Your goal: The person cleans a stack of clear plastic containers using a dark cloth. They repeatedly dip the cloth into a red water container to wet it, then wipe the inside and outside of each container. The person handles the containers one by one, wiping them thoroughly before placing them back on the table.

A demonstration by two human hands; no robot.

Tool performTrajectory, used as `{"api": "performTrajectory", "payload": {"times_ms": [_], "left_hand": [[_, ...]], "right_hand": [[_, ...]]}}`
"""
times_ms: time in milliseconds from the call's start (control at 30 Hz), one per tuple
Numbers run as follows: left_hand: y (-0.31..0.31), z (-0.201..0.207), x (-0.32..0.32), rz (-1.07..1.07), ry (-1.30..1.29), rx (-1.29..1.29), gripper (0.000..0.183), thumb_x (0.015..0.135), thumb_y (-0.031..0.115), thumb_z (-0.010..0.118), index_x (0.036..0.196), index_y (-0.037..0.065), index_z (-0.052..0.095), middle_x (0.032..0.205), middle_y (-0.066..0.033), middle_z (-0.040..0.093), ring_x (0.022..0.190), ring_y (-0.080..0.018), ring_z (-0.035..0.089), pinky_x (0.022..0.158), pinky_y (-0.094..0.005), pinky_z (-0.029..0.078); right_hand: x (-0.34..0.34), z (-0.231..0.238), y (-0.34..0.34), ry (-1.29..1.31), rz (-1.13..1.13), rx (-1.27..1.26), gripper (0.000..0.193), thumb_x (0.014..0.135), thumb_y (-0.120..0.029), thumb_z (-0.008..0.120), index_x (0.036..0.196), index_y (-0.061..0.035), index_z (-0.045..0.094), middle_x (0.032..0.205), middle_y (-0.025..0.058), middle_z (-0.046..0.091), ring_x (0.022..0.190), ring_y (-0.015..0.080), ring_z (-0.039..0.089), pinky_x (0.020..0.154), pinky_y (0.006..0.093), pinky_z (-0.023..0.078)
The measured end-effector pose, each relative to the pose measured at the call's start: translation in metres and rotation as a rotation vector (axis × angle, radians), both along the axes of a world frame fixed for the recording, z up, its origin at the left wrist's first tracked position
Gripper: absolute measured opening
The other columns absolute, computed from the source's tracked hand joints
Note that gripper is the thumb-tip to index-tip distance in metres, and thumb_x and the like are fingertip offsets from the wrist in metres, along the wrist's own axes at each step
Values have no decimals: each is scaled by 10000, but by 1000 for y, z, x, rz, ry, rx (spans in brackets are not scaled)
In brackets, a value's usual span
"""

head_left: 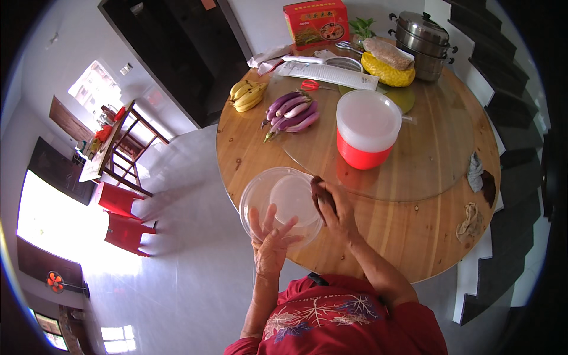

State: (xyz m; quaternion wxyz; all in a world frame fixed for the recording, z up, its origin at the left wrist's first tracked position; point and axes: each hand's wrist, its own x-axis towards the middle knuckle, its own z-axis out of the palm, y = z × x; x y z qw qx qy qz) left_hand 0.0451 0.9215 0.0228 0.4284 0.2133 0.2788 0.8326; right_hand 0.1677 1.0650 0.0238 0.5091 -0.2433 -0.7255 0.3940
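A round, see-through plastic bowl is held at the near left edge of the wooden table. My left hand supports it on its near side, fingers spread against the plastic. In my right hand a dark brown cloth is bunched, pressed to the bowl's right rim. Beyond my right hand stands a stack of translucent white bowls, with a red bowl at the bottom. Both stand on the round glass turntable.
Purple eggplants and bananas lie at the far left. Behind are a white grater-like board, red-handled scissors, a yellow bag, a red box and a steamer pot. Crumpled cloths lie near the right edge.
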Motion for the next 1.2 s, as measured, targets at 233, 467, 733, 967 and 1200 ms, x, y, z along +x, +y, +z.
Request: {"api": "performTrajectory", "payload": {"times_ms": [233, 467, 733, 967, 1200], "left_hand": [[9, 3, 5, -24, -84, -33, 765, 941, 41, 540, 1526, 337, 147, 1518, -136, 313, 1237, -469, 493, 800, -562, 589], [8, 0, 17, -141, -27, -84, 752, 955, 89, 554, 1531, 318, 127, 1525, -176, 285, 1183, -455, 545, 733, -506, 615], [6, -12, -1, -80, -123, -29, 677, 969, 614, 328, 1530, 261, 195, 1516, -120, 341, 1209, -316, 529, 1050, -518, 414], [1, 1, 8, -123, -86, -203, 774, 924, 704, 309, 1529, 242, 167, 1445, -221, 401, 1106, -432, 586, 804, -550, 566], [5, -1, 13, -223, -24, -250, 805, 925, 719, 262, 1529, 195, 165, 1476, -211, 352, 1244, -402, 500, 908, -511, 519]], "right_hand": [[18, -12, -48, -214, -57, 444, 416, 764, -52, 704, 1169, -130, 646, 1267, 141, 516, 1152, 377, 473, 957, 434, 413], [-12, 39, 16, -12, -75, 336, 343, 743, 15, 660, 1080, -39, 631, 1115, 117, 598, 1000, 305, 578, 834, 425, 461], [-11, 19, -60, -130, 271, 669, 274, 747, -129, 710, 1012, -67, 680, 1150, 134, 584, 1043, 300, 610, 787, 425, 496], [-26, 35, -11, 6, 29, 431, 310, 778, -96, 704, 1082, -54, 661, 1153, 131, 583, 1059, 323, 575, 869, 425, 449], [-40, 50, -15, -146, 24, 497, 300, 743, -58, 683, 1042, -52, 655, 1156, 128, 573, 1056, 313, 566, 892, 428, 439]]}}
